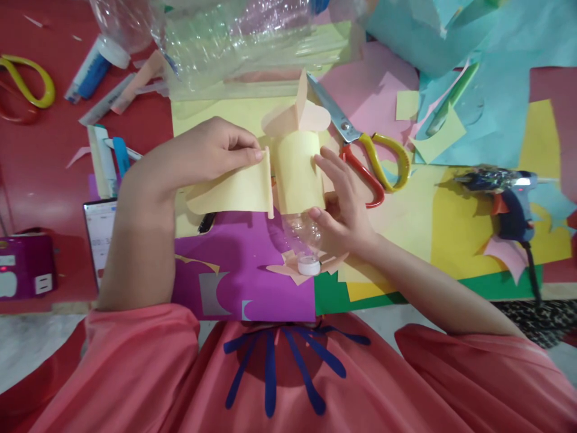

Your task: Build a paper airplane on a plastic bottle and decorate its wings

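Note:
My left hand (225, 150) pinches the upper corner of a pale yellow paper flag (234, 189), whose right edge is rolled round a thin stick (269, 186). Just right of the stick lies a clear plastic bottle (304, 231), wrapped in a pale yellow paper band (297, 174). Its white cap (309, 266) points toward me, and peach paper fins (297, 114) stand at its far end. My right hand (340, 204) is curved round the bottle's right side, fingers on the band and thumb near its lower edge.
Large scissors (351, 135) lie open right of the bottle. A glue gun (514, 198) rests at the far right. Clear plastic bottles (234, 42) are at the back, glue sticks (97, 69) and a phone (97, 234) at left. Paper sheets (252, 258) and scraps cover much of the red table.

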Demonstrator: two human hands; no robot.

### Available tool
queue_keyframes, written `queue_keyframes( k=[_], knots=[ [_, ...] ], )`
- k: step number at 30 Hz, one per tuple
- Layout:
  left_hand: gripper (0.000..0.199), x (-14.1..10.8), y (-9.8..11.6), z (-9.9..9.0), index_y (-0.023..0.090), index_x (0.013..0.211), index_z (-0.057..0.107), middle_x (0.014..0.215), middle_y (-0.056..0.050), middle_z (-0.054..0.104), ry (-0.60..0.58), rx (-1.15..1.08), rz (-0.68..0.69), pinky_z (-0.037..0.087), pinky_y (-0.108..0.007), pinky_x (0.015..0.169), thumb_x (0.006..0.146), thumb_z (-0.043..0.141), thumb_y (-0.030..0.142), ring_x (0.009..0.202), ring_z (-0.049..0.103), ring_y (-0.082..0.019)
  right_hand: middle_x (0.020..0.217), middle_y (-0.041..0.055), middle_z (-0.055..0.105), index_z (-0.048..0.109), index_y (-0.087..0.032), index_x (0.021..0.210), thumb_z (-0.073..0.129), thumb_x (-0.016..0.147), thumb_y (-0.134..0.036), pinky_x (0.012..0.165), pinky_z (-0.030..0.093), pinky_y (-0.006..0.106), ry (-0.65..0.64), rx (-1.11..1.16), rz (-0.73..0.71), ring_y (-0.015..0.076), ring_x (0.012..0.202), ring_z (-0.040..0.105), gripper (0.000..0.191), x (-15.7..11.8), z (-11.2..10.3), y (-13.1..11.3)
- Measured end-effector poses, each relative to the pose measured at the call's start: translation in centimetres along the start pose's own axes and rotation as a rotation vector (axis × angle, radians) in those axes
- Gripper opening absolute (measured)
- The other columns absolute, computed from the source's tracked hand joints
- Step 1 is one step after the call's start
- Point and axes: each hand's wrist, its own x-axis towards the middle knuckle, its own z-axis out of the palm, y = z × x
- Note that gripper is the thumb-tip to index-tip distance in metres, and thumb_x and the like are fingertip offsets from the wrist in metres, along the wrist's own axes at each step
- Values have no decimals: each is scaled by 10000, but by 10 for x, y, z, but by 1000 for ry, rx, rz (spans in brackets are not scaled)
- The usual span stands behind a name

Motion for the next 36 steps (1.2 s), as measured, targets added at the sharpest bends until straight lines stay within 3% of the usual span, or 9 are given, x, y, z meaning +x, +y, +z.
queue_keyframes(
  k=[5, 9, 13, 18, 31, 36],
  knots=[
    [289, 4, -6, 4, 192, 672, 599, 595, 25, 380, -4, 52, 28, 386, -291, 657, 840, 511, 410, 651, 491, -131, 1600, 102, 232, 260, -363, 1523, 411, 919, -656, 601, 625, 347, -37, 4, 4, 264, 1038, 669, 688, -1, 0, -2],
    [263, 4, -5, 5, 193, 690, 600, 615, 20, 431, -8, 9, 54, 441, -301, 685, 841, 520, 393, 721, 546, -154, 1608, 96, 213, 239, -355, 1535, 396, 914, -669, 651, 636, 372, -54, -7, -1, 332, 1196, 598, 714, -1, -1, -3],
    [247, 4, -1, 7, 199, 657, 606, 583, 24, 400, 30, -9, 1, 431, -309, 670, 810, 538, 381, 683, 542, -154, 1616, 81, 204, 221, -348, 1544, 371, 908, -686, 725, 637, 417, -60, -62, 0, 391, 1358, 454, 736, -1, -2, -4],
    [256, 3, 3, 8, 211, 616, 590, 543, 29, 364, 57, -4, -8, 408, -310, 642, 792, 538, 389, 617, 496, -143, 1616, 84, 203, 210, -350, 1549, 344, 904, -701, 764, 630, 455, -81, -95, 27, 389, 1332, 483, 747, 0, -3, -5],
    [245, 4, 3, 11, 203, 640, 600, 579, 19, 412, 69, 30, -43, 401, -318, 656, 791, 536, 385, 634, 497, -151, 1604, 81, 230, 235, -333, 1544, 363, 899, -708, 761, 636, 445, -59, -97, -9, 410, 1421, 362, 757, 0, -3, -4],
    [267, 4, 4, 11, 208, 605, 577, 550, 27, 361, 61, 2, -2, 382, -304, 619, 783, 528, 401, 594, 456, -134, 1620, 85, 204, 190, -367, 1554, 341, 905, -709, 710, 634, 428, -83, -74, 36, 334, 1189, 601, 749, -1, -2, -4]
  ],
)
